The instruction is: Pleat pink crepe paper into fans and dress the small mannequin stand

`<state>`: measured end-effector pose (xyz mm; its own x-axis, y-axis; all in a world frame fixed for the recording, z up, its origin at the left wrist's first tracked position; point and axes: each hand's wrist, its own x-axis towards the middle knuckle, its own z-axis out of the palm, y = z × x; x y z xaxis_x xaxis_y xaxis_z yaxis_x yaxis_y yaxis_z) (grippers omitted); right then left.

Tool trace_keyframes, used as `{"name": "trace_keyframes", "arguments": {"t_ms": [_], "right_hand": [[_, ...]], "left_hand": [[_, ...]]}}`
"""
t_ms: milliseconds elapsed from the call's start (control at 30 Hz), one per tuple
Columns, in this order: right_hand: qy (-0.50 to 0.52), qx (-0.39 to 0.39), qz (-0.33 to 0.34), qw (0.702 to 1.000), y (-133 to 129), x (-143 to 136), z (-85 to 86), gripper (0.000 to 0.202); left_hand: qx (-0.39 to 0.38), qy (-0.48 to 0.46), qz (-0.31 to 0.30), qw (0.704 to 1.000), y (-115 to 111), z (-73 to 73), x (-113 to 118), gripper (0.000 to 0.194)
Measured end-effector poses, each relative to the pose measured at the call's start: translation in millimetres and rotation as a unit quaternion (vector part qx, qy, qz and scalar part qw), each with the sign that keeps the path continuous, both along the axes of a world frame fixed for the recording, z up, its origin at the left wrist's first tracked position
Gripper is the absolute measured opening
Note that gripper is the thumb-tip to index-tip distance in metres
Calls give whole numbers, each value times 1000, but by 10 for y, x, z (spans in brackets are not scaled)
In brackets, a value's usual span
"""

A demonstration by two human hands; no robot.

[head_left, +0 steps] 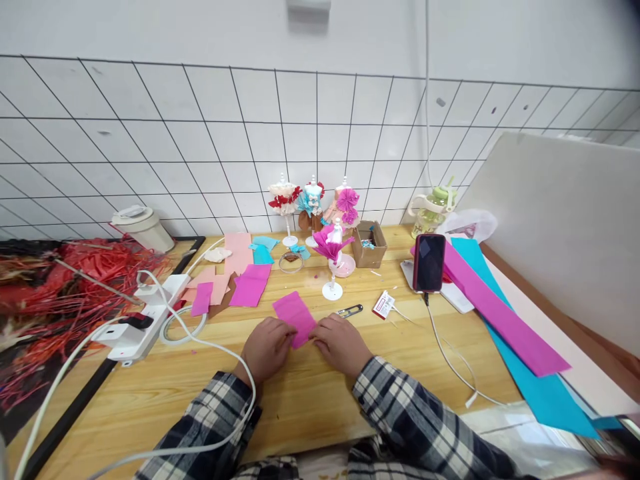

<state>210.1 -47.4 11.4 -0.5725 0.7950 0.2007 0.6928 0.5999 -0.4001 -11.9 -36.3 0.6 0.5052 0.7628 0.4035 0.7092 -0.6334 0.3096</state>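
Note:
Between my two hands is a magenta paper piece (295, 319), its near end pinched at both sides. My left hand (267, 348) has its fingers closed on the left edge; my right hand (341, 343) grips the lower right corner. Just beyond stands a small white dress form (333, 289) with a magenta paper skirt. A small cutter (350, 311) lies past my right hand, partly hidden by it. More magenta paper (251, 285) lies to the left, beside pink, brown and blue pieces.
Three decorated dress forms (311, 200) stand at the wall near a cardboard box (369, 245). A power strip (150, 319) is at left, its white cable crossing my left sleeve. A phone (429, 263) and long paper strips (505, 310) are at right.

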Motion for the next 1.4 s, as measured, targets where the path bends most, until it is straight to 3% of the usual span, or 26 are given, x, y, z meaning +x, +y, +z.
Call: {"name": "trace_keyframes", "arguments": {"t_ms": [100,200,467,867,1133,1400], "right_hand": [[-43,8,37,998,139,-76,34,15],[-85,-4,38,996,197,-175,2,14],[-82,-21,10,996,121,-187,-83,21],[-40,-55,-60,996,128,-195,-182,19],[-90,-4,-48,995,85,-223,-141,19],[-107,-8,-44,993,73,-224,-133,20]], "left_hand": [[-22,19,-56,998,-77,15,15,13],[-28,55,-62,996,-76,-9,31,14],[-14,94,-26,995,-49,-81,63,18],[-8,78,-30,996,0,-151,57,22],[-15,95,-16,995,-34,-99,101,23],[-28,106,-3,994,-35,-130,91,22]]}}
